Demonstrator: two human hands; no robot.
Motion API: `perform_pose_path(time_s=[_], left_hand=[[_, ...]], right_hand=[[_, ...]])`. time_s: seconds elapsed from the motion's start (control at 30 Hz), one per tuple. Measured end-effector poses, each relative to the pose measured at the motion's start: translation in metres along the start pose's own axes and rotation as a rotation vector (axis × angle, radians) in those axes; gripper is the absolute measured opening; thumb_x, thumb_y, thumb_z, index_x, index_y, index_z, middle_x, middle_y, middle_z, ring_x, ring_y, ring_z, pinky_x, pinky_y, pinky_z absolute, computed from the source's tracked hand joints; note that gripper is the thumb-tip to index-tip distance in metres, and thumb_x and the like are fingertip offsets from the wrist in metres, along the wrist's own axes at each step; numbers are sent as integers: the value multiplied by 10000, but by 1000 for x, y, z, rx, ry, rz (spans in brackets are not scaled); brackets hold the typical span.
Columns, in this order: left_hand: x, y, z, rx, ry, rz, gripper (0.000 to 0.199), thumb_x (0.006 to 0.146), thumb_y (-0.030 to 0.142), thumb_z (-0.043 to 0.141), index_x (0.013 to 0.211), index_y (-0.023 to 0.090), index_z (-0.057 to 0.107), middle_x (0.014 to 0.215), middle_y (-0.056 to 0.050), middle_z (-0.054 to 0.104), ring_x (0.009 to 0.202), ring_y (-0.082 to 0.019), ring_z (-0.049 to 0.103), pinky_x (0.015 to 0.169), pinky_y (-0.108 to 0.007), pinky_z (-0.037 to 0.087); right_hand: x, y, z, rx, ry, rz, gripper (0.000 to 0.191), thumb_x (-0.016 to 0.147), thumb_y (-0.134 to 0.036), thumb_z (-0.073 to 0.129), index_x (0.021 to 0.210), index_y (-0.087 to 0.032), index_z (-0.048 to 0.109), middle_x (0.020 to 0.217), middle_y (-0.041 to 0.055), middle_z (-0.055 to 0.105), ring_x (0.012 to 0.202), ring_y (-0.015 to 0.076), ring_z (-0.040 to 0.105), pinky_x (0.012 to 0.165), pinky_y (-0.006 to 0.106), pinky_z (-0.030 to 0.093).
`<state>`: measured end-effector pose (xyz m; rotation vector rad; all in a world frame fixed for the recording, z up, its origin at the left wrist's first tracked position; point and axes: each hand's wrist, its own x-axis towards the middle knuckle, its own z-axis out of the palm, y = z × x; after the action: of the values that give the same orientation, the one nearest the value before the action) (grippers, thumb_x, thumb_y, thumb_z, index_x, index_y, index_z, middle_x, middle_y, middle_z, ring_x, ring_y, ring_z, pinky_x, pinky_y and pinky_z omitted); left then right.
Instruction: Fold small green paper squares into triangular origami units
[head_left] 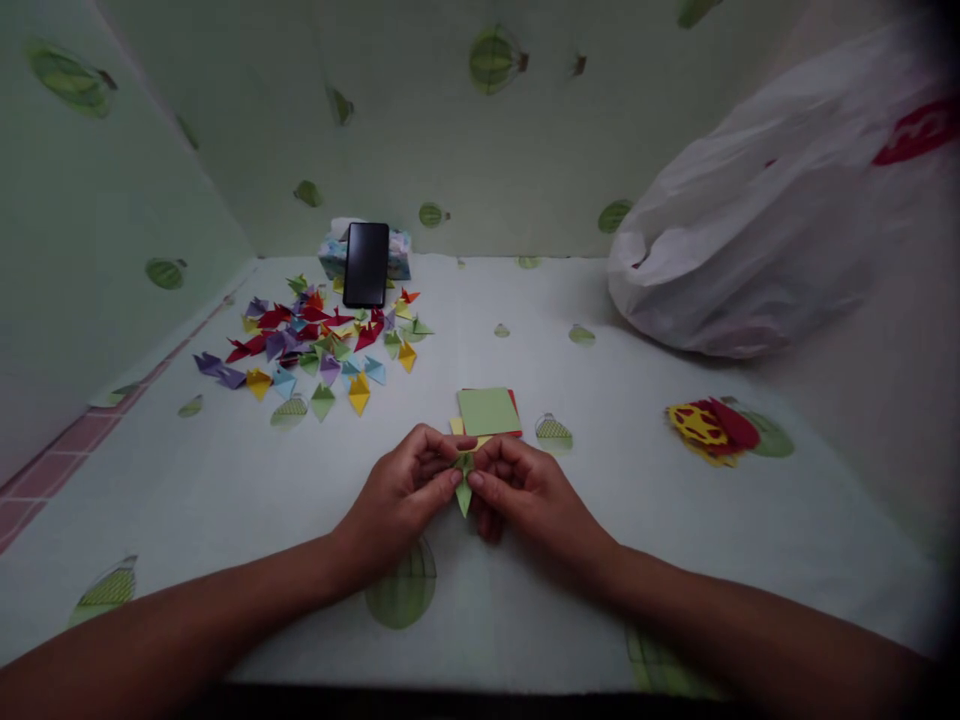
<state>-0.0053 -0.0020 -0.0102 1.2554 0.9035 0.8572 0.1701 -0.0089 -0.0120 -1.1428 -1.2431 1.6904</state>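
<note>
A small piece of folded green origami paper (464, 497) is held between both hands at the front middle, its narrow point facing me. My left hand (420, 478) pinches its left edge between thumb and fingers. On the other edge, my right hand (517, 485) grips the paper with thumb and bent fingers. Just beyond the hands lies a stack of square paper sheets (489, 411), light green on top with red and yellow edges showing beneath. Fingers cover part of the fold.
Many folded paper cranes (307, 340) in several colours are heaped at the back left. Behind them a black phone (366, 265) leans on a tissue box (401, 256). A white plastic bag (735, 230) bulges at the right, above red and yellow paper cut-outs (709, 430) on the table (585, 385).
</note>
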Motion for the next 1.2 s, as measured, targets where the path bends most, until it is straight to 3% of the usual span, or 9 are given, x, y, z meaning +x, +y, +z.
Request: perform_pose_path(time_s=[0.3, 0.53, 0.7, 0.8, 0.87, 1.2], left_hand=[[2, 3, 0, 28, 60, -75, 146, 821, 267, 674, 808, 169, 566, 1251, -128, 646, 1123, -242, 635, 982, -418, 477], [2, 3, -2, 110, 35, -19, 93, 848, 245, 642, 811, 170, 600, 1187, -95, 630, 1099, -217, 614, 963, -381, 460], [3, 7, -4, 322, 84, 67, 87, 846, 256, 648, 808, 182, 623, 894, -21, 580, 832, -148, 568, 745, -279, 459], [2, 8, -3, 228, 58, -40, 112, 850, 278, 644, 827, 181, 593, 739, 22, 560, 665, -112, 514, 630, -248, 425], [2, 8, -2, 165, 59, -91, 124, 838, 277, 655, 843, 176, 583, 719, 29, 568, 653, -107, 515, 617, -240, 421], [4, 5, 0, 106, 84, -84, 132, 802, 242, 657, 852, 163, 564, 751, 17, 592, 688, -113, 556, 638, -247, 440]], right_hand=[[2, 1, -1, 9, -13, 1, 207, 815, -313, 657, 764, -194, 496, 551, -45, 586, 466, 97, 558, 469, 234, 464], [3, 3, -1, 47, -12, 8, 185, 812, -290, 656, 765, -195, 504, 522, -52, 584, 436, 87, 527, 448, 220, 437], [4, 1, -4, 86, -35, 42, 202, 808, -295, 660, 766, -201, 486, 506, -59, 588, 428, 88, 530, 453, 218, 442], [3, -1, -4, 90, -30, 43, 187, 813, -287, 656, 770, -198, 498, 515, -53, 595, 441, 91, 537, 464, 219, 449], [2, -2, -4, 91, -23, 40, 173, 813, -274, 651, 765, -194, 506, 511, -54, 591, 438, 88, 532, 461, 215, 448], [4, 0, -3, 77, -11, 35, 162, 786, -255, 649, 762, -195, 500, 504, -63, 585, 431, 83, 529, 449, 203, 448]])
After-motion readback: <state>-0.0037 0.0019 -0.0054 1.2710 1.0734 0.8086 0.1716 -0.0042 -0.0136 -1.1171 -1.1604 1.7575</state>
